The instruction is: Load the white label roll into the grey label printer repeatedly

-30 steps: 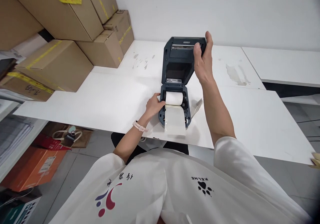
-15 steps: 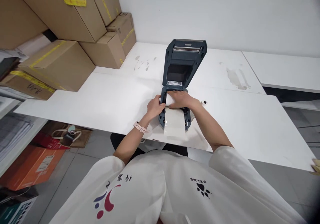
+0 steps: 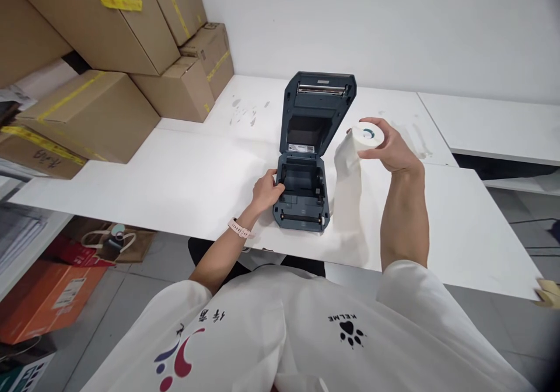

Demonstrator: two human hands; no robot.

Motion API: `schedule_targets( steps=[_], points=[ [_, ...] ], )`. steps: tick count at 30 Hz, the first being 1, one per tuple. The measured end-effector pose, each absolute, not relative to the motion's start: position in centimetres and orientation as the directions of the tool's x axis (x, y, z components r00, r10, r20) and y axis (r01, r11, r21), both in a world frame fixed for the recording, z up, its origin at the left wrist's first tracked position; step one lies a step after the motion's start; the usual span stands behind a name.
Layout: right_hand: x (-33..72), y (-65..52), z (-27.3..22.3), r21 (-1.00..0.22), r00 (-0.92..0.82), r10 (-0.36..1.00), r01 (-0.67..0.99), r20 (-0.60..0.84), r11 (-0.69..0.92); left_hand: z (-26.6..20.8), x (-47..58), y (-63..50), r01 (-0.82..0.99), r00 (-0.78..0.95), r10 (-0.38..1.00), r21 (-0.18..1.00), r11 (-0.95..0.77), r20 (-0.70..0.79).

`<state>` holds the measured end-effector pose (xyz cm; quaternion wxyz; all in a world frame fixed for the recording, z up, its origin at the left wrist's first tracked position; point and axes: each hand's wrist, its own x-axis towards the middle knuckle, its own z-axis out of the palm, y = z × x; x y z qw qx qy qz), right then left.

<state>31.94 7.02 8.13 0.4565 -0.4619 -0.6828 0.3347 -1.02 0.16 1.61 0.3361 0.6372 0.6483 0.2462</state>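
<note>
A dark label printer (image 3: 301, 205) stands on the white table with its lid (image 3: 321, 100) raised, and its roll bay shows no roll inside. My left hand (image 3: 265, 190) grips the printer's left edge, thumb over the rim and fingers along the side. To the right of the printer, my right hand (image 3: 391, 144) holds a white label roll (image 3: 368, 135) above the table, fingers around its outer edge. A long strip of labels (image 3: 349, 196) hangs from the roll toward the tabletop.
Cardboard boxes (image 3: 91, 115) with yellow tape are stacked on the left. The white table (image 3: 201, 170) has its front edge close to my body. Below it on the left, an orange box (image 3: 56, 298) and bags sit on the floor. A white wall rises behind.
The label roll has come out of the printer in my right hand, moving up and to the right with its strip trailing. My left hand stays at the printer's left edge.
</note>
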Motion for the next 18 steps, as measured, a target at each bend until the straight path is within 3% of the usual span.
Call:
schedule_targets(
  steps=[3,11,18],
  points=[
    [33.0,9.8,5.0,-0.947,-0.088,0.983,0.264,0.163,0.181,1.7,-0.9,0.2,0.647,0.026,0.992,0.758,0.078,-0.124],
    [32.3,12.7,-1.4,-0.955,-0.087,0.996,0.296,-0.007,0.019,1.8,-0.9,0.0,0.624,0.025,0.992,0.777,0.081,-0.123],
    [35.5,5.3,-1.7,-0.992,-0.107,0.991,0.086,0.082,0.091,1.5,-0.9,0.0,0.596,0.037,0.993,0.8,0.07,-0.115]
  ],
)
